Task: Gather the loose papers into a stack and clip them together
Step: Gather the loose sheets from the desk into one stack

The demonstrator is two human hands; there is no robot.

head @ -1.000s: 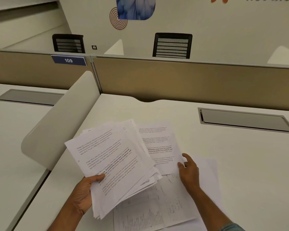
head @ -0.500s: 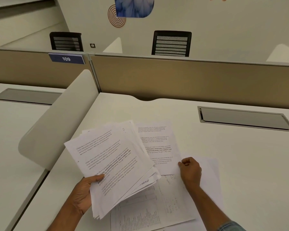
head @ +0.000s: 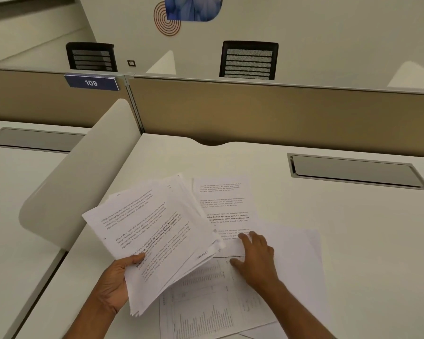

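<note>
My left hand (head: 115,282) grips a fanned stack of printed papers (head: 152,236) by its lower left corner, tilted above the white desk (head: 365,241). A single text sheet (head: 224,206) lies flat on the desk to the right of the stack. My right hand (head: 255,258) rests at that sheet's lower edge, fingers spread and pressing on the paper. Under it lies a sheet with tables (head: 206,304), and blank white sheets (head: 299,255) stick out to the right. No clip is visible.
A curved white side divider (head: 78,182) stands left of the desk. A tan partition (head: 267,113) closes the back. A grey cable hatch (head: 355,171) is set into the desk at the right. Two black chairs stand beyond the partition.
My right hand went from a closed fist at the text sheet's lower right corner to spread fingers further left on its lower edge. The stack in my left hand stayed about the same.
</note>
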